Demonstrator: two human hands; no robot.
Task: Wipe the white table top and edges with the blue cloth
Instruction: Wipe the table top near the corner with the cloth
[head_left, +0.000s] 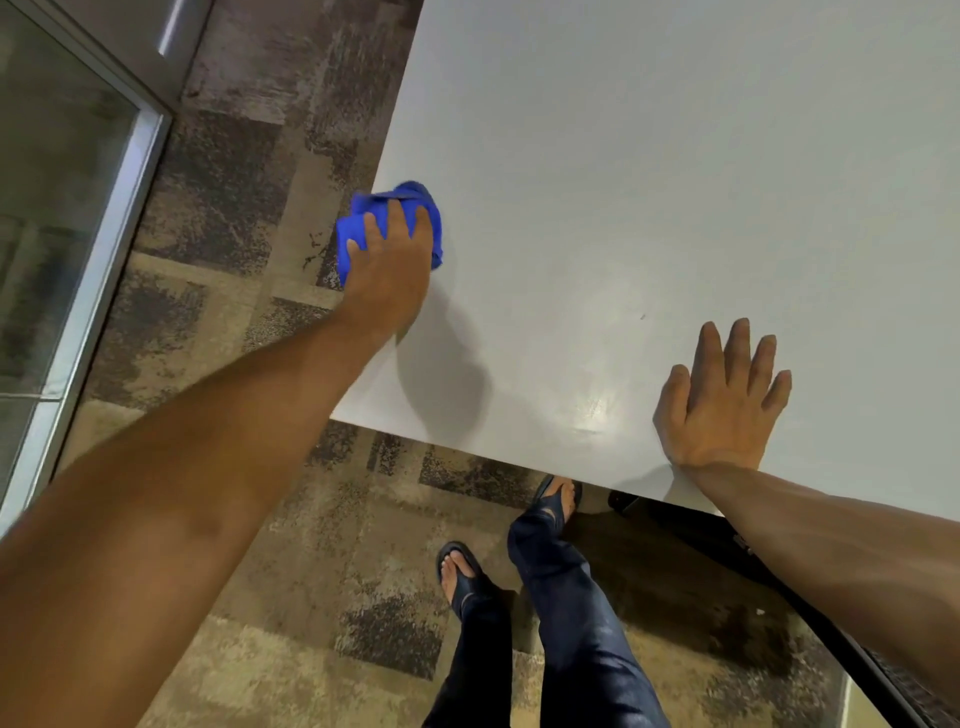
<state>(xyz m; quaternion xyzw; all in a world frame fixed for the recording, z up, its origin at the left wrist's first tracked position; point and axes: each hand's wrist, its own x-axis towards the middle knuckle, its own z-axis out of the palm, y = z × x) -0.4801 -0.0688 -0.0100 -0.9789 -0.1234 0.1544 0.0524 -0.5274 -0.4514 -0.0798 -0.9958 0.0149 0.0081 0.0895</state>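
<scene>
The white table top fills the upper right of the view, with its left edge running from the top middle down to a near corner. My left hand presses a bunched blue cloth against that left edge, fingers curled over the cloth, which hangs partly off the side. My right hand lies flat on the table close to the near edge, fingers spread, holding nothing.
Patterned brown and grey carpet lies left of and below the table. A glass panel with a metal frame stands at far left. My legs and sandalled feet stand by the near edge. A dark table base sits underneath.
</scene>
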